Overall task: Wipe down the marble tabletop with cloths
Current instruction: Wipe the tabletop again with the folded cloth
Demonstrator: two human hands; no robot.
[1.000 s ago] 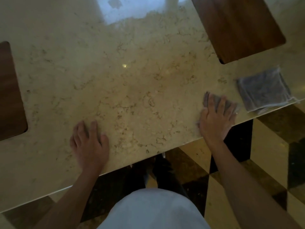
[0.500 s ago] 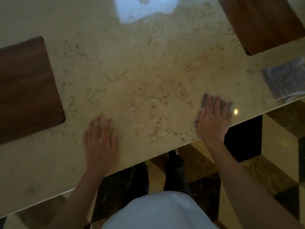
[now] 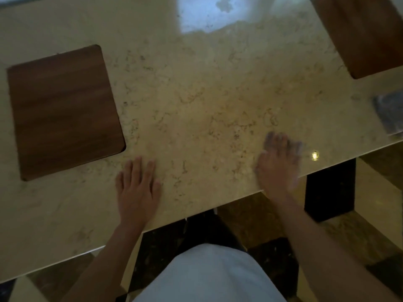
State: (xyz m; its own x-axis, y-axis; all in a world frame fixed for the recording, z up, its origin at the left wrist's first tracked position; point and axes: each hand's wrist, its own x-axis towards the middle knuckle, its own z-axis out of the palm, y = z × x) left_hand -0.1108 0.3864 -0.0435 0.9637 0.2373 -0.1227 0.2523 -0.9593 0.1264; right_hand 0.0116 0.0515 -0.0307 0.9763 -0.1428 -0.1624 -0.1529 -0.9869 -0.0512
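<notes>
The beige veined marble tabletop [image 3: 196, 101] fills most of the head view. My right hand [image 3: 278, 166] lies flat and blurred near the table's front edge, pressing a small grey cloth [image 3: 270, 136] against the marble; only a sliver of cloth shows past the fingertips. My left hand [image 3: 138, 188] rests palm down on the bare marble with fingers apart and holds nothing. A second folded grey cloth [image 3: 390, 112] lies at the right edge of the view, apart from both hands.
Two dark wooden inlay squares sit in the marble, one at the left [image 3: 63, 110] and one at the top right [image 3: 362, 33]. A black table leg [image 3: 329, 188] stands under the front edge. Below lies a checkered stone floor [image 3: 381, 192].
The view has shifted left, so the left wooden square shows fully and the spare cloth sits at the right edge. My right hand has slid the cloth left along the marble.
</notes>
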